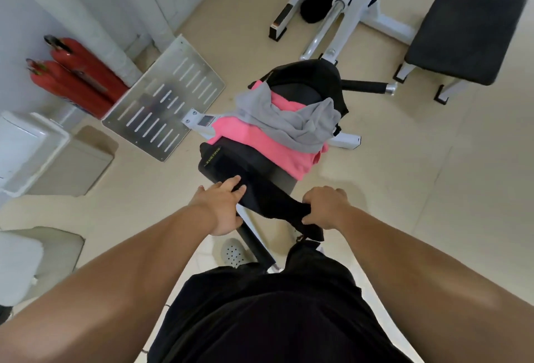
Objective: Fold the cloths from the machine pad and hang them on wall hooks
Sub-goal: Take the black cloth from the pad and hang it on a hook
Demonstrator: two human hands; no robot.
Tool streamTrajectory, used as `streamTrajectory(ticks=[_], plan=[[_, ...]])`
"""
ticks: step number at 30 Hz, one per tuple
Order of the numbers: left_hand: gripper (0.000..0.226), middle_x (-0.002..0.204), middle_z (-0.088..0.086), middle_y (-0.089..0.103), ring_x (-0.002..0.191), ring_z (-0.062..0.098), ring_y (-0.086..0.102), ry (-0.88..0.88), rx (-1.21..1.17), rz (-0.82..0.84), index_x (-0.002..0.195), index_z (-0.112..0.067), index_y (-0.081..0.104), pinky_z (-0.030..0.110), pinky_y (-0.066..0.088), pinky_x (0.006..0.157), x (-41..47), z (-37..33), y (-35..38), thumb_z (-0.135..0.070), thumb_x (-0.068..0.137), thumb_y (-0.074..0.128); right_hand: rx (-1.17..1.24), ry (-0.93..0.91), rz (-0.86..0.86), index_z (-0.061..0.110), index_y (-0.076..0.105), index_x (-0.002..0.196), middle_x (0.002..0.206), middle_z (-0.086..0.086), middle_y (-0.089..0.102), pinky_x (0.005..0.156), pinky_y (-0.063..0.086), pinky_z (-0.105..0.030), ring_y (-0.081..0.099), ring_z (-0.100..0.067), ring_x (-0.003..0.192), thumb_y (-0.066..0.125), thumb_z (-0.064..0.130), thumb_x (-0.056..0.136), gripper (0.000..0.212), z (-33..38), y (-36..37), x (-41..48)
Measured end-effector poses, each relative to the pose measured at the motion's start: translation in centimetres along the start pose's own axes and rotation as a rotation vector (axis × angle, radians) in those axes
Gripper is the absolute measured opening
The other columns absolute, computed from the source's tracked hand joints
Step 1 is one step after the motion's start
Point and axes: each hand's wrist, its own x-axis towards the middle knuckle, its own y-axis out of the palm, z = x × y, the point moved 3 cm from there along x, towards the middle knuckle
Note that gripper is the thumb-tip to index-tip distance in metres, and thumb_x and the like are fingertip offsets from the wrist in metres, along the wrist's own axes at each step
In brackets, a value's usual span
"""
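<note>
1. Your forearms ran up from the lower edge to the near end of the pad [281, 179], with both hands on one black cloth [261, 199].
2. Your left hand [224, 208] held that cloth's left edge, fingers curled over the top and thumb underneath.
3. Between your hands the black cloth sagged, partly on the pad and partly hanging off its near end. It looked thin, limp and light, so it would likely slump wherever you left it unsupported.
4. Your right hand [325, 208] was clenched, knuckles up, on a bunched end of the same cloth.
5. Farther up the pad lay a pink cloth [260, 140], with a grey cloth [291, 120] crumpled on top and touching it. The grey one looked thicker.
6. Nothing there seemed fragile or heavy. A fistful would probably crease the fabric, so you would do better to take the black cloth by two corners or along a hem, hands well apart and the edge taut.
7. No hooks were in view.
</note>
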Motion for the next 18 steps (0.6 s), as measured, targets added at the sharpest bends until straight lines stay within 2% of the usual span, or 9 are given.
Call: streamTrajectory(ticks=[2, 4, 5, 8, 10, 14, 16, 18], plan=[[0.075, 0.166, -0.001, 0.017, 0.148, 0.028, 0.029, -0.001, -0.004, -0.064, 0.159, -0.031, 0.023, 0.050, 0.029, 0.116, -0.2, -0.3, -1.2, -0.053, 0.093, 0.049, -0.006, 0.003, -0.040, 0.027, 0.068, 0.106, 0.098, 0.006, 0.062, 0.094, 0.038, -0.041, 0.058, -0.023, 0.106, 0.066, 0.040, 0.087, 0.024, -0.6, -1.8, -1.4], [0.076, 0.150, 0.001, 0.044, 0.135, 0.028, 0.045, 0.047, -0.063, -0.260, 0.152, -0.027, 0.037, 0.045, 0.039, 0.109, -0.8, -1.3, -3.2, -0.055, 0.084, 0.058, -0.016, -0.035, -0.122, 0.025, 0.067, 0.106, 0.103, 0.003, 0.063, 0.089, 0.043, -0.040, 0.059, -0.023, 0.106, 0.064, 0.040, 0.089, 0.023, -0.3, -3.8, -2.9], [0.079, 0.145, 0.000, 0.049, 0.132, 0.026, 0.048, 0.115, -0.118, -0.349, 0.149, -0.026, 0.041, 0.043, 0.041, 0.108, -1.1, -2.2, -4.3, -0.056, 0.079, 0.063, -0.018, -0.068, -0.162, 0.025, 0.066, 0.107, 0.104, 0.002, 0.063, 0.087, 0.045, -0.039, 0.059, -0.024, 0.106, 0.063, 0.039, 0.090, 0.023, 0.1, -4.8, -3.6], [0.068, 0.134, -0.008, 0.060, 0.122, 0.017, 0.057, 0.376, -0.277, -0.438, 0.135, -0.028, 0.052, 0.039, 0.045, 0.101, -2.0, -5.2, -6.8, -0.049, 0.072, 0.070, 0.056, -0.178, -0.260, 0.028, 0.067, 0.115, 0.108, 0.003, 0.066, 0.087, 0.045, -0.037, 0.057, -0.019, 0.103, 0.065, 0.036, 0.090, 0.026, 2.2, -7.7, -5.3], [0.051, 0.118, -0.009, 0.069, 0.107, 0.017, 0.064, 0.425, -0.398, -0.402, 0.126, -0.029, 0.058, 0.037, 0.049, 0.092, -2.0, -6.5, -8.1, -0.037, 0.077, 0.069, 0.145, -0.230, -0.332, 0.030, 0.069, 0.119, 0.111, 0.006, 0.069, 0.092, 0.046, -0.037, 0.059, -0.016, 0.103, 0.068, 0.033, 0.089, 0.030, 3.0, -9.7, -5.9], [0.037, 0.108, 0.002, 0.074, 0.098, 0.026, 0.066, 0.349, -0.493, -0.419, 0.117, -0.020, 0.066, 0.043, 0.053, 0.087, -0.7, -6.8, -10.7, -0.026, 0.084, 0.051, 0.322, -0.270, -0.472, 0.022, 0.068, 0.105, 0.105, 0.001, 0.069, 0.083, 0.051, -0.034, 0.063, -0.020, 0.097, 0.070, 0.034, 0.090, 0.020, 1.8, -13.3, -4.8], [0.030, 0.107, 0.000, 0.073, 0.098, 0.022, 0.065, 0.313, -0.501, -0.439, 0.109, -0.017, 0.070, 0.038, 0.051, 0.088, 0.4, -6.6, -12.1, -0.019, 0.087, 0.050, 0.458, -0.244, -0.566, 0.027, 0.064, 0.105, 0.105, 0.001, 0.065, 0.079, 0.054, -0.033, 0.062, -0.018, 0.093, 0.067, 0.042, 0.090, 0.021, -0.1, -14.7, -3.0], [0.016, 0.095, -0.003, 0.071, 0.088, 0.017, 0.062, 0.252, -0.524, -0.454, 0.096, -0.017, 0.067, 0.032, 0.047, 0.080, 1.4, -6.4, -13.4, -0.011, 0.092, 0.053, 0.570, -0.182, -0.612, 0.029, 0.062, 0.112, 0.111, 0.003, 0.062, 0.079, 0.050, -0.029, 0.060, -0.015, 0.097, 0.062, 0.044, 0.093, 0.024, -2.7, -16.0, -0.5]])
